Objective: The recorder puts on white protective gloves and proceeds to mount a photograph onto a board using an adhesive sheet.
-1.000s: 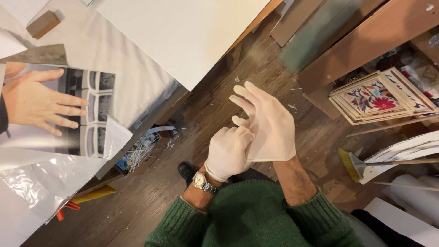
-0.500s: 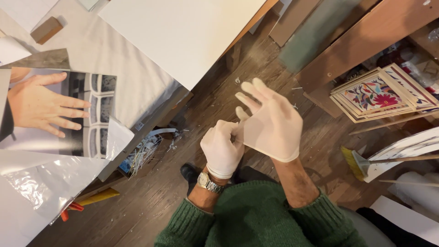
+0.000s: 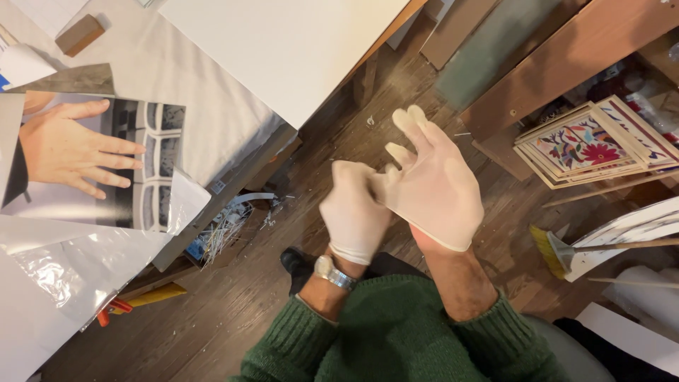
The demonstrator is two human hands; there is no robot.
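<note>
Both my hands wear thin white gloves and meet above the wooden floor (image 3: 233,311). My right hand (image 3: 433,185) is held up with its fingers spread and the glove's cuff at the wrist. My left hand (image 3: 351,211) is closed and pinches the right glove near the thumb. A silver wristwatch (image 3: 332,271) sits on my left wrist, above the green sweater sleeves (image 3: 396,332).
Another person's bare hand (image 3: 71,150) lies flat on a photo print (image 3: 145,166) on the table at left. A large white board (image 3: 283,42), a brown block (image 3: 79,34) and a clear plastic sheet (image 3: 53,272) lie there too. Framed floral pictures (image 3: 583,145) and a broom (image 3: 559,251) are at right.
My left hand has slid from the base of the right palm up to the thumb side of the glove. The other person's hand stays on the print.
</note>
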